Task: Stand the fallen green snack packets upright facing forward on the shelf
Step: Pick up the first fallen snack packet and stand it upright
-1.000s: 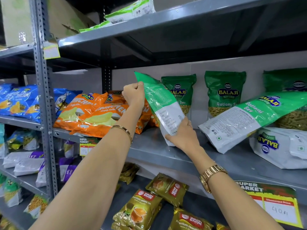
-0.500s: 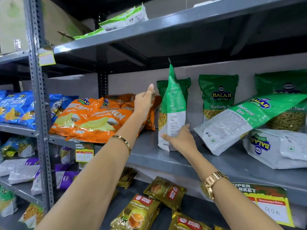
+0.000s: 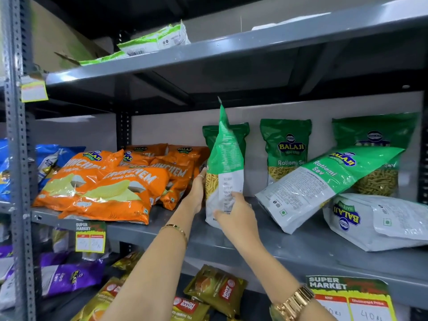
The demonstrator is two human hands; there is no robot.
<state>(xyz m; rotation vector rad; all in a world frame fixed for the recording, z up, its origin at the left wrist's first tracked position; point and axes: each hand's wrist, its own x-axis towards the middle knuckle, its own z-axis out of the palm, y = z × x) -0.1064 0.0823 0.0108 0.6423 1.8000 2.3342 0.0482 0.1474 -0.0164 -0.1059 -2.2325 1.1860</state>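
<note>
I hold a green and white snack packet (image 3: 225,158) upright on the grey middle shelf (image 3: 289,249), edge-on, its printed back turned toward me. My left hand (image 3: 198,193) presses flat on its left side. My right hand (image 3: 234,216) grips its lower right part. Behind it stands an upright green packet (image 3: 240,133) against the back wall, with two more upright ones (image 3: 286,147) (image 3: 375,135) to the right. A fallen green packet (image 3: 324,184) leans diagonally across them. Another packet (image 3: 375,221) lies flat, upside down, at the right.
Orange chip bags (image 3: 111,184) are piled on the same shelf just left of my hands. Blue bags (image 3: 48,158) sit further left. Tea packets (image 3: 215,290) lie on the lower shelf. The upper shelf (image 3: 208,52) hangs close above. Price tags (image 3: 349,297) hang on the shelf edge.
The held packet went from tilted to standing on the shelf. My left hand dropped from its top to its left side, and my right hand shifted onto its lower right edge.
</note>
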